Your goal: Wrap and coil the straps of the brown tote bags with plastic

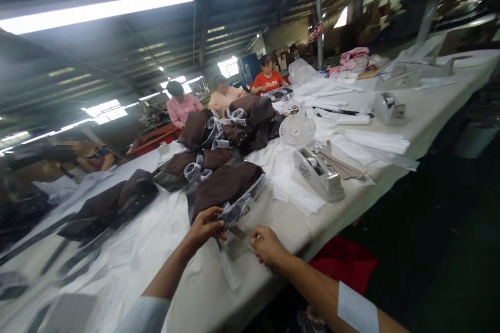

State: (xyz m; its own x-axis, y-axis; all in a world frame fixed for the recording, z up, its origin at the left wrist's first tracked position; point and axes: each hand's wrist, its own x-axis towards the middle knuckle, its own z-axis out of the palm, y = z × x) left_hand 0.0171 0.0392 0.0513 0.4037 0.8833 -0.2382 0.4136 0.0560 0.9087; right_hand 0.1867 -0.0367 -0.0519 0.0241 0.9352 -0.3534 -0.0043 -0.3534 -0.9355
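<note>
A dark brown bag (pixel 228 184) lies on the table right in front of me, its near edge covered in clear plastic wrap (pixel 244 205). My left hand (pixel 206 226) grips the near corner of this bag, thumb and fingers closed on the wrapped edge. Just right of it, my right hand (pixel 269 245) is closed in a pinch on the end of a flat tan strip (pixel 239 234). The strip's other end reaches to the bag's wrapped edge; whether it is attached there I cannot tell. A narrow clear plastic piece (pixel 229 265) hangs below my left hand.
More brown bags (pixel 250 119) are piled behind, others (pixel 113 200) lie left. A tape dispenser (pixel 318 174), small white fan (pixel 297 131), tan strips (pixel 339 161) and white sheets (pixel 289 182) lie right. Red cloth (pixel 344 263) is below the table edge. Several people sit across the table.
</note>
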